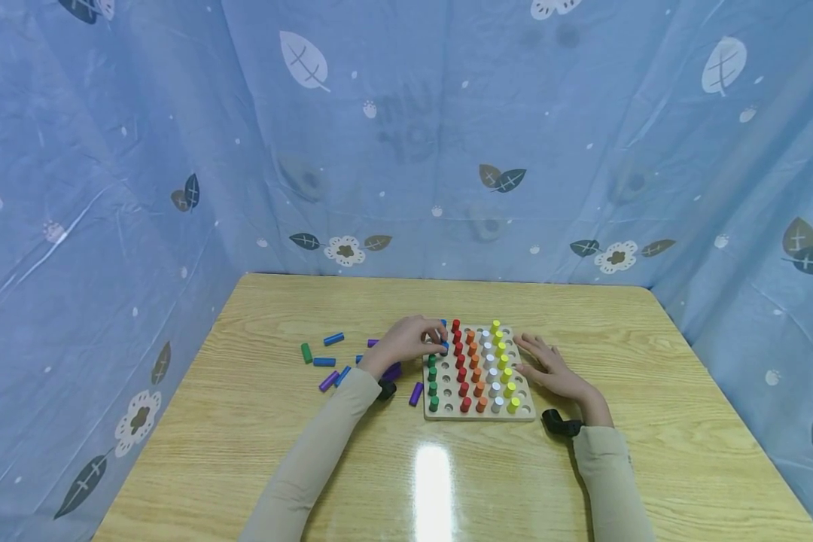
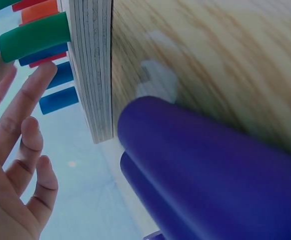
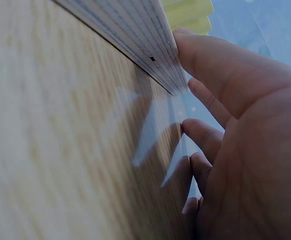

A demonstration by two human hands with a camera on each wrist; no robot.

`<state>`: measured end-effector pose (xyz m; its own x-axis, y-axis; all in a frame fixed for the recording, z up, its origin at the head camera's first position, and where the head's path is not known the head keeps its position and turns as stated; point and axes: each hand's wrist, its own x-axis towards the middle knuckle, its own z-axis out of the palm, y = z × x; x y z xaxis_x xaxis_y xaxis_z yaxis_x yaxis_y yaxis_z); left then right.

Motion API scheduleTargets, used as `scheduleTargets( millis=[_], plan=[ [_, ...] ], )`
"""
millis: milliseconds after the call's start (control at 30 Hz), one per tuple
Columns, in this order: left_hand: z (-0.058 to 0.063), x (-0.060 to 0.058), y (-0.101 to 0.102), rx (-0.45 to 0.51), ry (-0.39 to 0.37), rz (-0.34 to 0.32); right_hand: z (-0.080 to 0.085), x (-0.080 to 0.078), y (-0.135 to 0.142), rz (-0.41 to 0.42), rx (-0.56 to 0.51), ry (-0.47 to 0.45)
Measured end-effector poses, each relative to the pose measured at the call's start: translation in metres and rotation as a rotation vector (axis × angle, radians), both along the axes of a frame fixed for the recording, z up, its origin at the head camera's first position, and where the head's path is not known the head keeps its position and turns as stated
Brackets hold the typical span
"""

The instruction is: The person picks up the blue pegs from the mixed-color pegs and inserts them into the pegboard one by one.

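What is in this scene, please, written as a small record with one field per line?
Board: wooden, with holes
Standing pegs: green, blue, red, orange, white, yellow
Left hand: pinches a blue peg at the board
Right hand: at the board's right edge
Loose pegs: blue, purple, green; on the table, left of the board

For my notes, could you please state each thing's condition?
Pegboard, partly filled
Left hand, seemingly pinching blue peg
Right hand, extended at pegboard's edge
Red pegs, upright
Orange pegs, upright
White pegs, upright
Yellow pegs, upright
Inserted green pegs, upright
Loose green peg, lying
Purple pegs, lying
Loose blue pegs, lying
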<state>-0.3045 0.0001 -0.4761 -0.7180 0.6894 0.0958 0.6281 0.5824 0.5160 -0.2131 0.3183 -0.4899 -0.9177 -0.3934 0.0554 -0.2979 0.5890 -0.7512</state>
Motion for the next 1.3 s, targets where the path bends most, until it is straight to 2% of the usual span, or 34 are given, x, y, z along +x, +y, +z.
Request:
scheduleTargets(
  millis=[200, 300, 467, 533, 700, 767, 1067, 1300],
  plan=[
    [0.003, 0.003, -0.007, 0.035, -0.012, 0.017, -0.022, -0.009, 0.011, -0.003, 0.014, 0.005],
    [0.006, 0.005, -0.010, 0.049, -0.007, 0.036, -0.026, -0.013, 0.015, 0.000, 0.012, -0.006],
    [0.007, 0.007, -0.016, 0.055, 0.024, 0.071, -0.027, -0.013, 0.016, 0.005, 0.004, -0.010],
    [0.007, 0.008, -0.019, 0.061, 0.033, 0.075, -0.018, -0.009, 0.011, 0.004, 0.000, -0.014],
    [0.008, 0.009, -0.027, 0.046, 0.058, 0.081, -0.016, -0.008, 0.010, 0.001, 0.001, -0.018],
    [0.008, 0.009, -0.030, 0.037, 0.067, 0.086, -0.024, -0.012, 0.015, 0.004, 0.009, -0.010],
    [0.008, 0.010, -0.048, 0.056, 0.099, 0.091, -0.024, -0.012, 0.014, -0.009, 0.016, -0.002],
    [0.013, 0.013, -0.062, 0.076, 0.108, 0.094, -0.026, -0.012, 0.014, -0.005, 0.007, 0.006]
  ],
)
